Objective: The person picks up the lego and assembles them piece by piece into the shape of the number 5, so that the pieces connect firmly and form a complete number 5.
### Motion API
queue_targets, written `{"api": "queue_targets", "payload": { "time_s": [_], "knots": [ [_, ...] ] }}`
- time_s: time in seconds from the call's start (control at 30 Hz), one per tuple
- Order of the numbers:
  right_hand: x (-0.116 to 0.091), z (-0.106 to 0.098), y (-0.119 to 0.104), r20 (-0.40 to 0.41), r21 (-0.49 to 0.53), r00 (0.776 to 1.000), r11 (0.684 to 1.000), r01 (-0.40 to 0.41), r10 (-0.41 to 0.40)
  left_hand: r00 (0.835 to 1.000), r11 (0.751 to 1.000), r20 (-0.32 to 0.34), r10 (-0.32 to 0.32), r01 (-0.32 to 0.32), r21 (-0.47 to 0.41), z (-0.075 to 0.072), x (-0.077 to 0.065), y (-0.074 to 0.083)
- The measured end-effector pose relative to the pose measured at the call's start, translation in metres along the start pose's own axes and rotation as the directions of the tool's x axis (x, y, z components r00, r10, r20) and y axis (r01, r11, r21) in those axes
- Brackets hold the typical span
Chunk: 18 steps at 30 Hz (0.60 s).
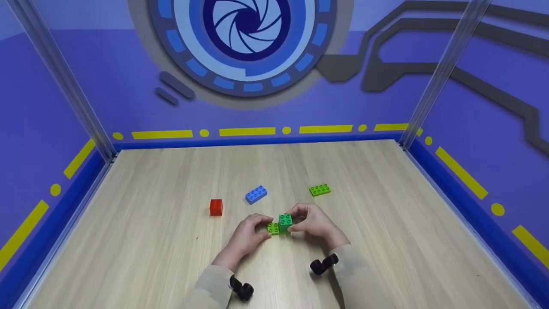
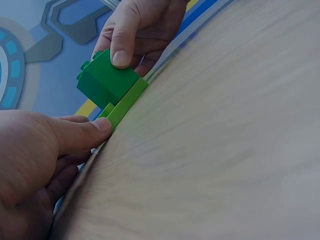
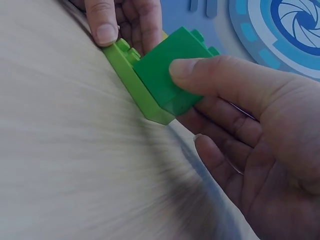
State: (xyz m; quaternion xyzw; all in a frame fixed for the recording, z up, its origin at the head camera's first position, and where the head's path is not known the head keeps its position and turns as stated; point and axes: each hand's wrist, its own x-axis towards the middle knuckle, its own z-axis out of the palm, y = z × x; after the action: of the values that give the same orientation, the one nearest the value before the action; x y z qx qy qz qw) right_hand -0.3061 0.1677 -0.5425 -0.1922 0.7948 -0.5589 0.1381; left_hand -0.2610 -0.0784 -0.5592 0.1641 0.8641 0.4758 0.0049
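Left hand [image 1: 248, 234] pinches the left end of a light green plate [image 1: 273, 228]; right hand [image 1: 315, 221] grips a dark green block [image 1: 285, 223] between thumb and fingers. The plate lies flat on the wooden table [image 1: 171, 257], between the hands, its long axis running left to right and its studs facing up. On its right end sits the block, squarish from above, studs also pointing upward.

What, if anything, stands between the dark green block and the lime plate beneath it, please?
Nothing visible does: the right hand pinches the dark green block on the lime plate.
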Motion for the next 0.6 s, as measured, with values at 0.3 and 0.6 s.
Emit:
{"api": "queue_targets", "payload": {
  "time_s": [0.3, 0.6],
  "knots": [
    [0.002, 0.002, 0.006, -0.01, 0.004, 0.999, 0.999, 0.046, -0.045, 1.0, 1.0, -0.005, 0.003, -0.003, 0.009, -0.002, 0.0, 0.001],
    [0.0, 0.004, 0.011, -0.023, 0.062, 0.998, 0.996, 0.067, -0.065, 1.0, 1.0, -0.006, 0.007, -0.007, 0.004, -0.001, 0.0, 0.001]
  ]
}}
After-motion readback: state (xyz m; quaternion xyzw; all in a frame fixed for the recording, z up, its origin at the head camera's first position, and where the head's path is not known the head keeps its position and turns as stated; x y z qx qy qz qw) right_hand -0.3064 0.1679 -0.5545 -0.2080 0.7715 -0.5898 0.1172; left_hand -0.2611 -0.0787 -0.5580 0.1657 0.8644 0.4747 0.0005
